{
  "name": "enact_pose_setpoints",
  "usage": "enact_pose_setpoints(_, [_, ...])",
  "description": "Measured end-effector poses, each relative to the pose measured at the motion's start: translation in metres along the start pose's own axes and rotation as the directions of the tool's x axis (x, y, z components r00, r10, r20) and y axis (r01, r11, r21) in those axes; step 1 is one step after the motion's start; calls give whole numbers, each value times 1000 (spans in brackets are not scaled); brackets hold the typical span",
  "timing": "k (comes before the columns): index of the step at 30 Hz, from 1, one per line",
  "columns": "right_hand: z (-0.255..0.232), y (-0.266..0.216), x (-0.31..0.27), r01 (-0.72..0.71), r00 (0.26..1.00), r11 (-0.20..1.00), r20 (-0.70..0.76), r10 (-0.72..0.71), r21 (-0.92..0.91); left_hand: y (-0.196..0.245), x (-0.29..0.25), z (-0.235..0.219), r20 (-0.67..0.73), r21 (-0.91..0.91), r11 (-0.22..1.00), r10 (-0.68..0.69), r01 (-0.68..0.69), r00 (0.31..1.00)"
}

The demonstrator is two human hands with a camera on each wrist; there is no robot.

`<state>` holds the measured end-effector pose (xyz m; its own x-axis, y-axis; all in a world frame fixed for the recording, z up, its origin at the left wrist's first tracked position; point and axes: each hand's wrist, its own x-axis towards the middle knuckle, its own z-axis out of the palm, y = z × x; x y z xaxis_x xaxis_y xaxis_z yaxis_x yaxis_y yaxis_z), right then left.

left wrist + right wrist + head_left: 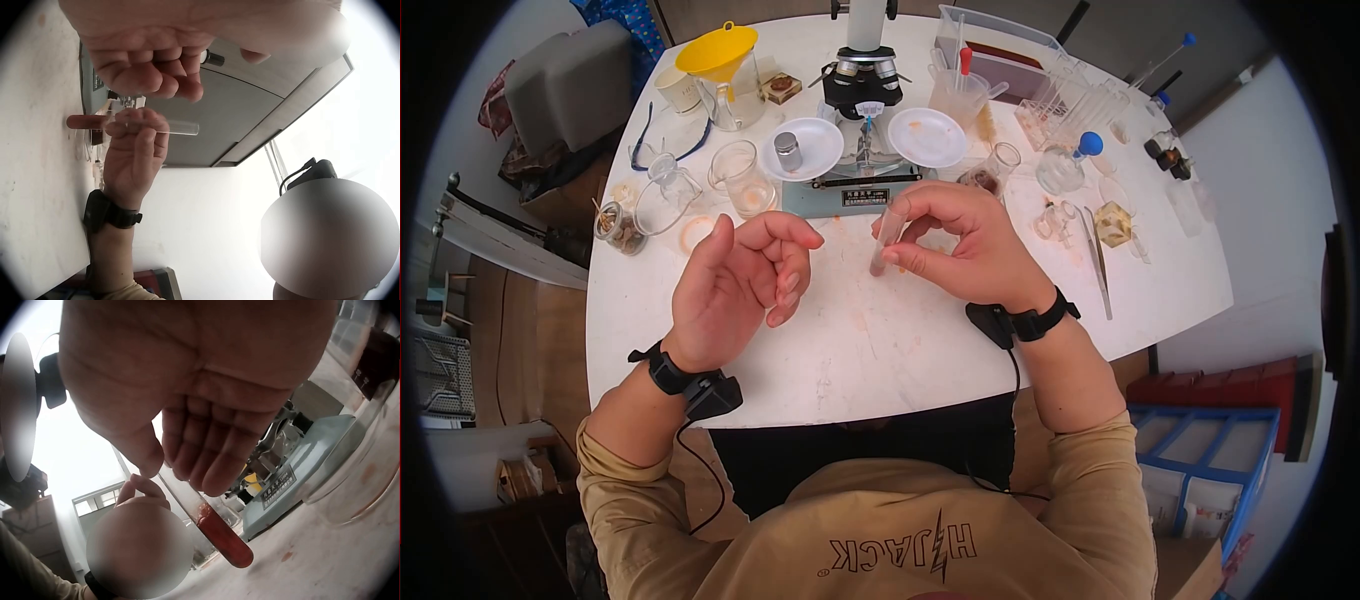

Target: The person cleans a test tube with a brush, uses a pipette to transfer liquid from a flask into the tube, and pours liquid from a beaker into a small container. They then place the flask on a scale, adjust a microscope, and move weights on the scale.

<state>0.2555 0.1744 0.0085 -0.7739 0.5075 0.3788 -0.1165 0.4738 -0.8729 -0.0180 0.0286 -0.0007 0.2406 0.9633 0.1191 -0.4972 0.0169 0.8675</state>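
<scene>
My right hand (970, 245) pinches a glass test tube (891, 228) between thumb and fingers, over the front middle of the table. Reddish-brown liquid (225, 539) fills the tube's lower part, and its upper part is clear glass. The tube leans in the right wrist view, its rounded bottom close over the tabletop. To its left, my left hand (740, 275) is raised, palm turned inward, with fingers loosely bent and nothing in them. Behind both hands stands a balance scale (810, 200) with a metal weight (788, 152) on its left white pan.
A microscope (866, 80) stands behind the balance. At the left are a glass beaker (743, 180), a yellow funnel (718, 52) and a jar of sticks (618, 228). Tweezers (1097, 262), a blue rubber bulb (1090, 144) and racked test tubes (1085, 100) occupy the right side.
</scene>
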Motion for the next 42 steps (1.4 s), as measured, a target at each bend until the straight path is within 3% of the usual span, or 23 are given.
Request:
enact_pose_setpoints(31, [-1,0,0,-5,1000,1000,14,5,-14,1,-1,2,-8,16,1000,-9,9,1000])
enact_pose_setpoints(34, [0,-1,1,44,999,998,-9,-45,-54,0,-1,2,-18,22,1000,-12,13,1000])
enact_pose_setpoints(37, [-1,-2,1,-18,999,1000,29,19,-10,1,-1,2,-8,21,1000,-17,17,1000])
enact_pose_setpoints(42, [-1,-2,1,29,999,999,25,-28,-40,0,0,3,-13,38,999,-21,21,1000])
